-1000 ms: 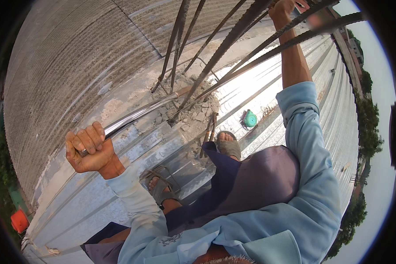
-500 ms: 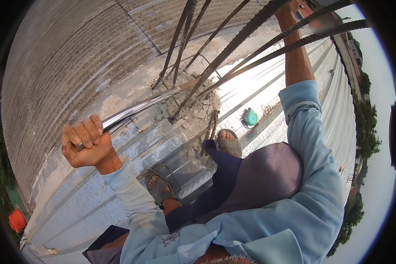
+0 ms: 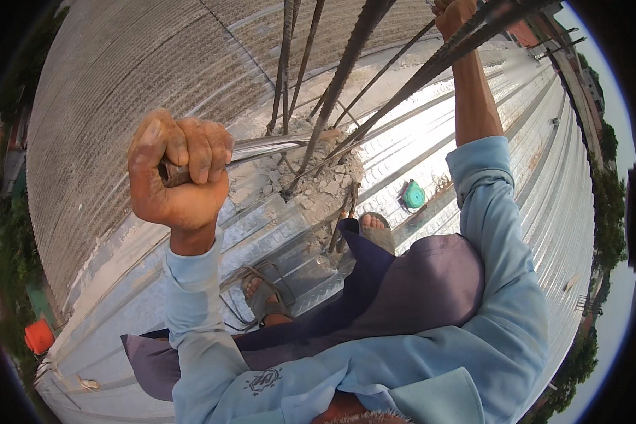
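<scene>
My left hand [image 3: 180,166] is closed round a metal pipe [image 3: 261,147] with a bright chrome length, held nearly level. The pipe's far part runs in among several dark ribbed rebars [image 3: 343,78] rising from broken concrete [image 3: 328,184]; how it meets them I cannot tell. My right hand [image 3: 454,15], high at the top right, has its fingers wrapped on a rebar at the upper edge, partly hidden behind other bars. A teal tape measure [image 3: 413,195] lies on the shiny ribbed metal sheet [image 3: 544,233] to the right of the rubble, near my sandaled right foot [image 3: 374,230].
A weathered concrete-coloured surface [image 3: 134,106] with ridges fills the upper left. An orange container [image 3: 39,336] sits beyond the left edge. Bent thin bars [image 3: 258,275] lie by my left foot. Short bars [image 3: 336,233] stand near my right foot. Trees and sky show beyond the right edge.
My left hand has risen and moved right with the pipe, now appearing larger and nearer the camera. The rebar tops have shifted left in the view; my right hand stays high on the bars.
</scene>
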{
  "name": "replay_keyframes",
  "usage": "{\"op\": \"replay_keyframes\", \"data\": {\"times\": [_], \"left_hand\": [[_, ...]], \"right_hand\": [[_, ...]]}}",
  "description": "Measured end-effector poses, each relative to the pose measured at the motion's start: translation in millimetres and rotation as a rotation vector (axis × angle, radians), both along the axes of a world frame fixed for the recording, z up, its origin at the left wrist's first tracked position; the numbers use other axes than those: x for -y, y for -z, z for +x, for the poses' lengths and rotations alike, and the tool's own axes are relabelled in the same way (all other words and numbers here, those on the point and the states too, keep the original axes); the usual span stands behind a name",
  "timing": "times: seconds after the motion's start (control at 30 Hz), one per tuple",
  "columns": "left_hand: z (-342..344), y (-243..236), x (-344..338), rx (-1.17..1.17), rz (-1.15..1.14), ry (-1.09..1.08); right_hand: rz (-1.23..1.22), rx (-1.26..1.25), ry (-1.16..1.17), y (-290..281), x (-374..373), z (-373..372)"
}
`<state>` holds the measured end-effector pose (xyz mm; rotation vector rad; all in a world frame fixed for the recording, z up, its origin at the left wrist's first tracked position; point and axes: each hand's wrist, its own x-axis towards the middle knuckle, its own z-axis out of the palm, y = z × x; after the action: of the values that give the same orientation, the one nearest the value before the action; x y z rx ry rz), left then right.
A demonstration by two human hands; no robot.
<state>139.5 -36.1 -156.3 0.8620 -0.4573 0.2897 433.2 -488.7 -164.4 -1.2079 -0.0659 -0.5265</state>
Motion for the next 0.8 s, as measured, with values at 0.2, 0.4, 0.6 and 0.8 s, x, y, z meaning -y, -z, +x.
{"op": "replay_keyframes", "data": {"times": [0.2, 0.4, 0.6, 0.8], "left_hand": [[7, -23, 9, -0.159, 0.080, 0.033], [14, -34, 14, -0.104, 0.212, 0.158], [22, -41, 31, -0.110, 0.178, 0.088], [24, -40, 40, -0.133, 0.116, 0.070]], "right_hand": [[0.002, -0.014, 0.007, 2, 8, 17], [-0.034, -0.053, 0.191, -20, -22, -18], [0.021, -0.078, 0.152, -19, -27, -31], [0.021, -0.106, 0.267, -23, -13, -25]]}}
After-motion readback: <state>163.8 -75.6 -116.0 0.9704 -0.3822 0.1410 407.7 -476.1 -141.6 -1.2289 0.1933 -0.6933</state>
